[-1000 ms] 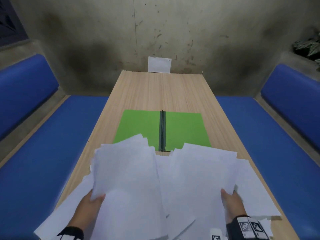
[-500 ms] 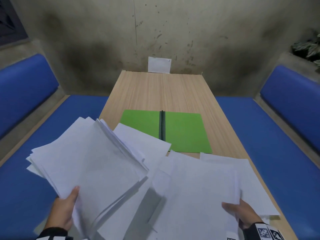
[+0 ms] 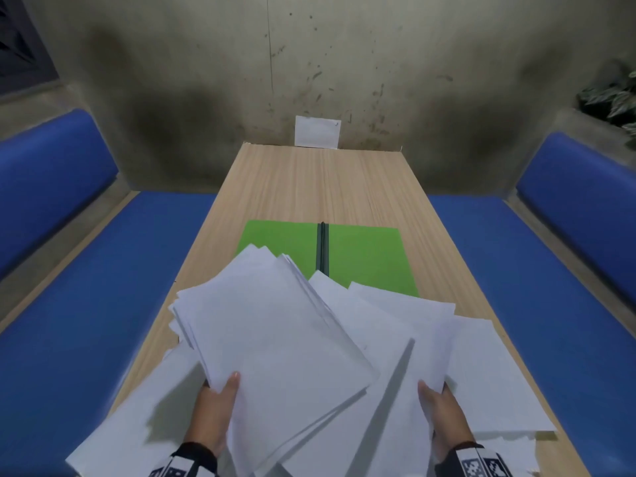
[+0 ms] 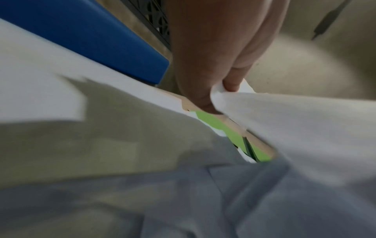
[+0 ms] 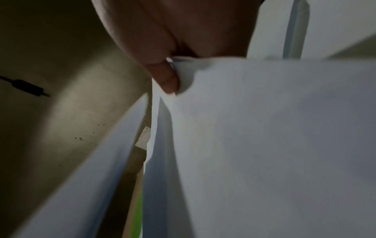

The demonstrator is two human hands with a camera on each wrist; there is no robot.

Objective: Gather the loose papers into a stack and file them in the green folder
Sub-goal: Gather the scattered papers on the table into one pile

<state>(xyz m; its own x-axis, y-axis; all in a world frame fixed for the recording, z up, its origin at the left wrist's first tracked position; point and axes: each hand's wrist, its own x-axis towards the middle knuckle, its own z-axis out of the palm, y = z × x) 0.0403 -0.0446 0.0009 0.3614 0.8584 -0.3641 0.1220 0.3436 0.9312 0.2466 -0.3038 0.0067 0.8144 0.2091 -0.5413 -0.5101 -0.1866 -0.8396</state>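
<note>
Clearly the gathering step is in hand, not the filing. The left hand (image 3: 215,413) grips a fanned bundle of papers (image 3: 272,335) at its near edge, thumb on top and fingers hidden beneath; the left wrist view shows the thumb and a finger pinching the sheets' edge. The right hand (image 3: 442,413) likewise pinches a second batch of sheets (image 3: 395,339) at the near edge, thumb over the top, and the right wrist view shows a fingertip pressed against the paper's lip. The left bundle overlaps the right batch, so the two lots seem to be coming together.

Outward from the hands, more loose sheets (image 3: 488,376) lie flat on the table (image 3: 323,180), some beyond the right hand, some spilling under the left wrist. Ahead of both hands, past the far corners of the paper, lies the green folder (image 3: 364,259), open and flat, with a dark spine strip down its middle; the bundle's far corners cover part of its left leaf.

The paper is thin, white, limp and slippery, its edges splayed and uneven. The next move likely calls for merging both batches, sweeping in the stragglers, then tapping the edges square before sliding the stack forward onto the folder. The table is pale wood-grain laminate, smooth, so sheets should slide easily.
</note>
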